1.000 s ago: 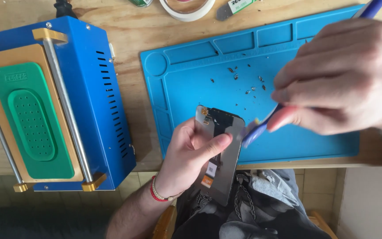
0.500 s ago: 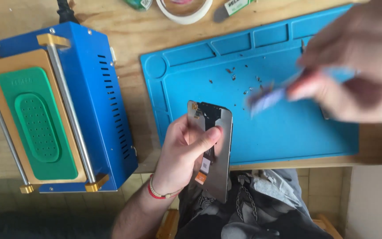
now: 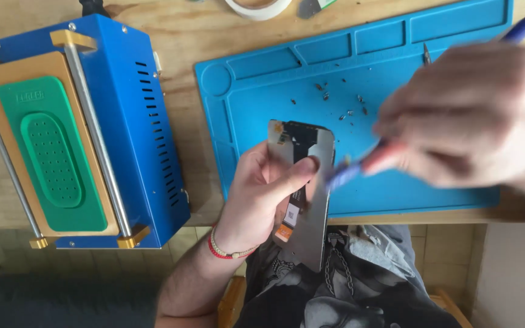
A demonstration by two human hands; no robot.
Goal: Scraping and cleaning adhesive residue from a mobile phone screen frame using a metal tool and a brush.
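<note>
wooden bench, blue mat, blue machine

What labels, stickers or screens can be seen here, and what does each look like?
Phone panel: in the left hand, upright, grey metal back, dark top.
Stickers: low on that panel, one small white square, one orange.
Raised mark: green pad on the blue machine, tone-on-tone.

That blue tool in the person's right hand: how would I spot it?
Start at the blue work mat on the wooden bench. Over its right half hovers the blurred right hand; the blue tool sticks out of it, slim and pen-like, its tip by the edge of the phone panel held in the left hand.
</note>
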